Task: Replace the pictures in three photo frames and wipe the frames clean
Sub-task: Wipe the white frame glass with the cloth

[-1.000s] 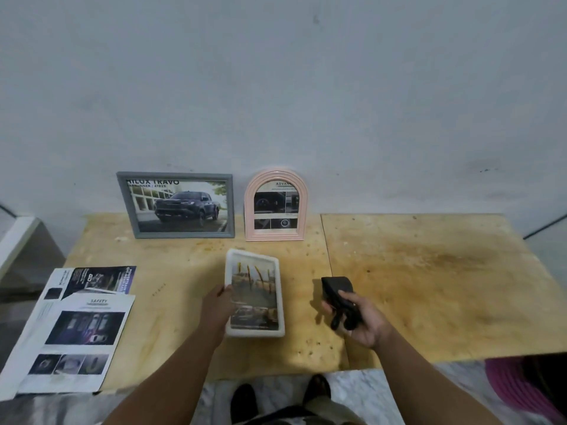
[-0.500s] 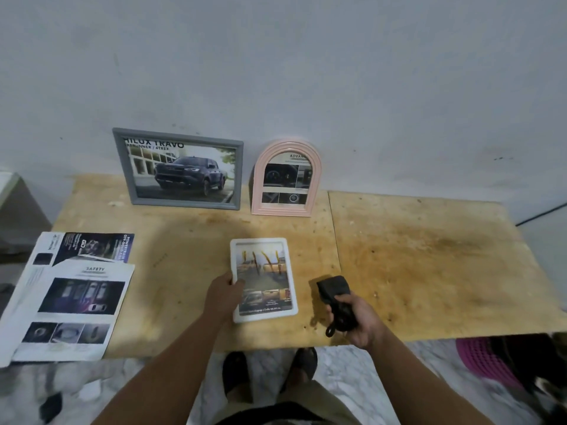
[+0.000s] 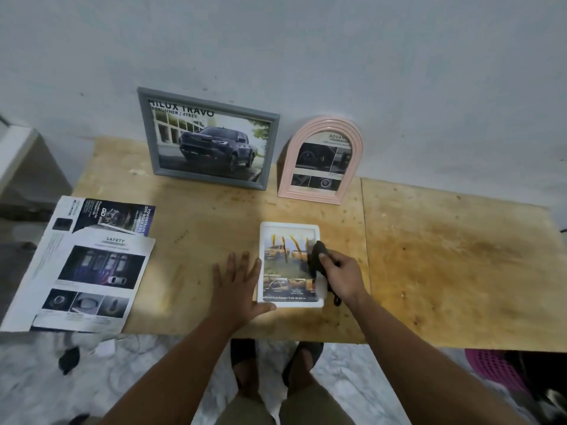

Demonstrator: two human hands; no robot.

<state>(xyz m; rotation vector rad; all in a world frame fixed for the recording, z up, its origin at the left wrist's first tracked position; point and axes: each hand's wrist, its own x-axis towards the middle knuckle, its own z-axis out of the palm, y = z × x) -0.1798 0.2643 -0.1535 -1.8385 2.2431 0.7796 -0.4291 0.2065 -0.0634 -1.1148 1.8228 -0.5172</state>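
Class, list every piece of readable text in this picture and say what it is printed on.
"HILUX TRAVO", partly cut off: picture in the grey rectangular frame.
"ADVANC", cut off: picture in the pink arched frame.
"SAFETY": top white brochure sheet.
"POWERTRAIN", with smaller blurred lines: dark brochure sheet beneath.
White rectangular frame caption: too blurred.

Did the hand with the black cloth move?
Yes. The right hand with the black cloth moved left, from the bare table onto the white frame.
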